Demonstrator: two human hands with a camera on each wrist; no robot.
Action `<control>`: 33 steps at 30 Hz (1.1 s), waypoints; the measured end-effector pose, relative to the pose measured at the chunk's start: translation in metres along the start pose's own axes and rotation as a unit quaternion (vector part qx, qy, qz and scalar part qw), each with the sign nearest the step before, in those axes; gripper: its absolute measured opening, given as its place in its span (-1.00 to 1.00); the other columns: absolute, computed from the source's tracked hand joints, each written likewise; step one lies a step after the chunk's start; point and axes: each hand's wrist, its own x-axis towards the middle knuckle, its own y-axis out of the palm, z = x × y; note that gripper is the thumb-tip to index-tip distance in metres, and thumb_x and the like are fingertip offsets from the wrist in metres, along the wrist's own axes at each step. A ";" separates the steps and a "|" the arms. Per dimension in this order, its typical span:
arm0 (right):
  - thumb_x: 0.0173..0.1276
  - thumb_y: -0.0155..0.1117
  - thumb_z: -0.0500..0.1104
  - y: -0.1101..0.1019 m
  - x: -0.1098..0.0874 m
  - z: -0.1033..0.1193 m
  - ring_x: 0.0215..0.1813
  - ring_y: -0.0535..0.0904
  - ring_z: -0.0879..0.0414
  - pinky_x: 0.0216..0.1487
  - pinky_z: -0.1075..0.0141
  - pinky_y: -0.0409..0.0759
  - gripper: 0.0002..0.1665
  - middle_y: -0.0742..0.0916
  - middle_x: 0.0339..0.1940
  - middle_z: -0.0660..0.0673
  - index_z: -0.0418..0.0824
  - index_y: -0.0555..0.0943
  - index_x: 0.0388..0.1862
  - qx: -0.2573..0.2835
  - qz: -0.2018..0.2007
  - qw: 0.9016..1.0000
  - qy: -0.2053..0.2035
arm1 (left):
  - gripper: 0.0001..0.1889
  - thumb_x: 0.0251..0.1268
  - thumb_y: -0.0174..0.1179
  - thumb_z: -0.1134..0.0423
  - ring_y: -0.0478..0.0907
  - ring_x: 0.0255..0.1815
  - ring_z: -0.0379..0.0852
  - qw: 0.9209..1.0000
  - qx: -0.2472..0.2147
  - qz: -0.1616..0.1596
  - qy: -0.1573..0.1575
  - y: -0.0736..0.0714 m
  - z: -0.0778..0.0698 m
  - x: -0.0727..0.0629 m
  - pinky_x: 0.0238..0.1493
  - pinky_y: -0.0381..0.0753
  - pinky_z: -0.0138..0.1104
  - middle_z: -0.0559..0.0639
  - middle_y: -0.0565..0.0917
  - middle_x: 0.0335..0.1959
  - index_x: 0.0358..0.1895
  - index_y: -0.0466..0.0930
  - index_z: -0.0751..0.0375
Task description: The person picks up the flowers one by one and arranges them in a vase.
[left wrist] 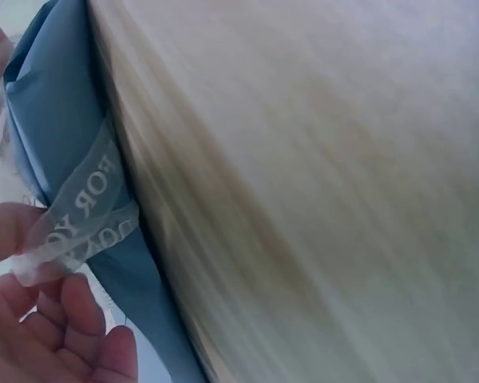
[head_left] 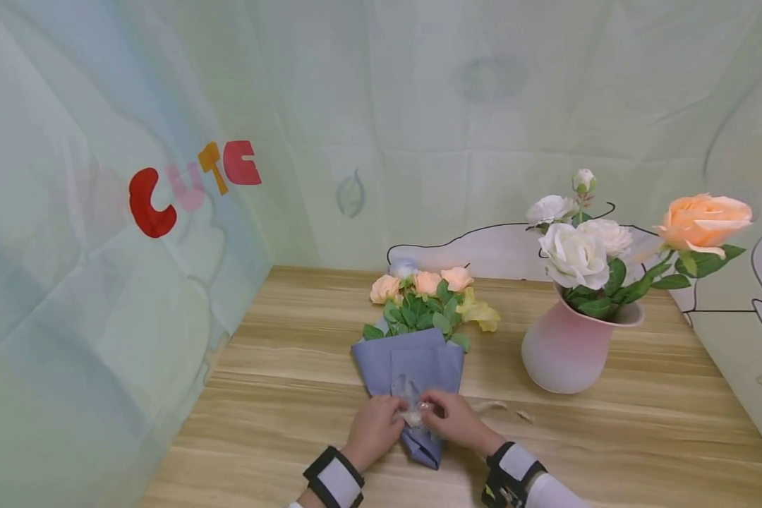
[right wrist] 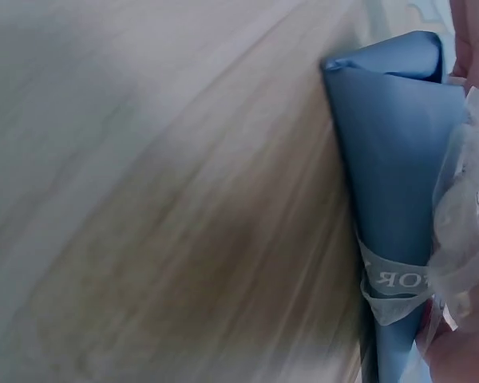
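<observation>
A bouquet wrapped in blue-grey paper (head_left: 413, 360) lies on the table, its peach roses (head_left: 427, 283) and green leaves pointing away from me. Round its narrow part runs a translucent ribbon (left wrist: 88, 199) with white lettering. My left hand (head_left: 376, 425) pinches the ribbon between thumb and fingers on the left of the wrap. Opposite it, my right hand (head_left: 458, 421) pinches gathered ribbon loops (right wrist: 467, 215) at the front of the wrap. Only part of the right hand's fingers (right wrist: 463, 351) shows in the right wrist view.
A pink and white vase (head_left: 568, 346) with white roses (head_left: 574, 255) and a large peach rose (head_left: 705, 222) stands to the right. Thin ribbon scraps (head_left: 523, 416) lie on the wooden table (head_left: 273, 374) beside my right hand. A printed cloth backdrop (head_left: 419, 106) encloses the table.
</observation>
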 end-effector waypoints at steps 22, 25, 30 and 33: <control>0.01 0.06 -0.37 -0.003 -0.008 -0.003 -0.71 0.27 0.42 -0.71 0.50 0.28 -0.82 0.37 -0.75 0.14 -0.25 0.38 -0.73 0.031 0.007 0.998 0.047 | -0.91 0.24 -0.10 0.30 0.38 -0.56 -0.22 0.960 -0.199 -0.065 -0.188 -0.003 0.003 -0.004 -0.54 0.31 -0.41 -0.03 0.53 -0.56 -0.29 0.40 0.17; -0.01 0.04 -0.39 -0.004 -0.008 -0.004 -0.70 0.29 0.41 -0.71 0.50 0.29 -0.84 0.40 -0.75 0.12 -0.27 0.41 -0.72 0.047 0.005 0.997 0.054 | -0.88 0.30 -0.15 0.27 0.38 -0.57 -0.24 0.938 -0.258 -0.068 -0.222 -0.006 0.004 -0.003 -0.56 0.30 -0.43 0.03 0.59 -0.52 -0.29 0.38 0.21; 0.08 0.05 -0.34 -0.005 -0.010 -0.005 -0.65 0.33 0.39 -0.63 0.48 0.34 -0.83 0.51 -0.70 0.05 -0.26 0.49 -0.67 0.060 -0.001 0.996 0.064 | -0.86 0.31 -0.16 0.25 0.34 -0.62 -0.25 0.916 -0.301 -0.071 -0.255 -0.012 0.008 0.000 -0.60 0.33 -0.43 0.07 0.59 -0.47 -0.27 0.37 0.23; 0.14 0.04 -0.32 -0.004 -0.010 -0.005 -0.62 0.37 0.39 -0.59 0.48 0.36 -0.79 0.57 -0.69 0.00 -0.26 0.52 -0.65 0.067 -0.007 0.995 0.073 | -0.86 0.30 -0.14 0.26 0.36 -0.58 -0.24 0.912 -0.302 -0.086 -0.265 -0.017 0.011 0.001 -0.57 0.33 -0.42 0.10 0.59 -0.46 -0.28 0.37 0.24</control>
